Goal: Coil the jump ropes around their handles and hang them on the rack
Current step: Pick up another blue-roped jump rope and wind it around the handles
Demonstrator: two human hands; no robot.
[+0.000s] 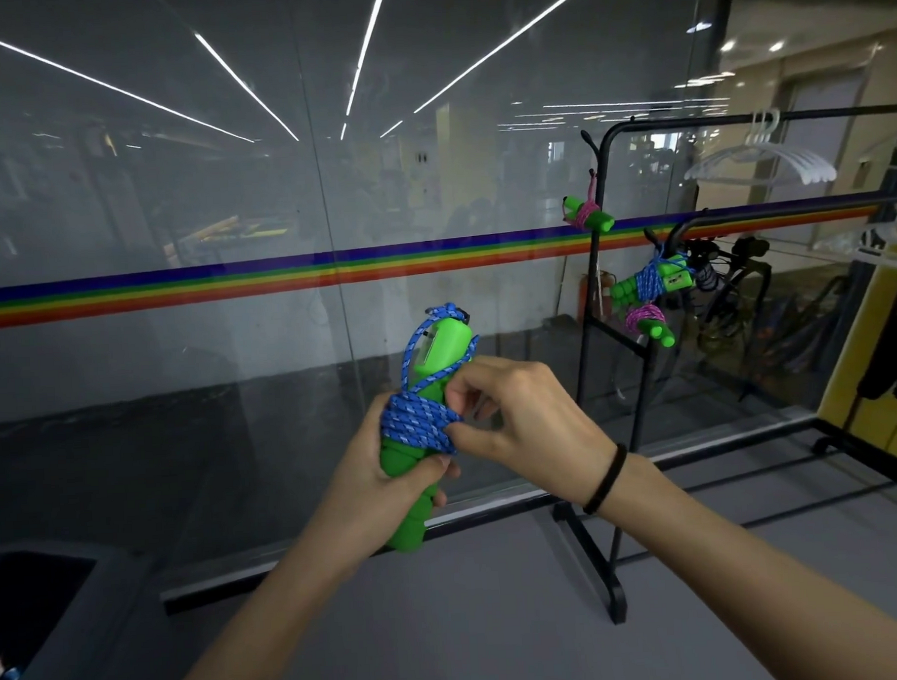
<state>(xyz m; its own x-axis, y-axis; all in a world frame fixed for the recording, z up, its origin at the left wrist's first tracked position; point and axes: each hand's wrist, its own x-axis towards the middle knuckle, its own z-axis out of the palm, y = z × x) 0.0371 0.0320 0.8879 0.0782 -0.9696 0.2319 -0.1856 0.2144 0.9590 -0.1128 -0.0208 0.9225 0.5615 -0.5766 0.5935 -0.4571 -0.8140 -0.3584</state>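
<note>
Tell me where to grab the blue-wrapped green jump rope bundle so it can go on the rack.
Grip the bare lower handles from the left side, as the left hand does. The blue rope coil covers the middle, and the right hand pinches it there. That leaves the loop near the top free for a hook on the rack.

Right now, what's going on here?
A person is finishing a jump rope bundle. The left hand grips the green handles while the right hand pinches the blue rope wound around them, apparently securing the end. Three coiled ropes already hang on the black rack: a pink one higher up, a blue one and another pink one lower. This bundle isn't hung yet.
</note>
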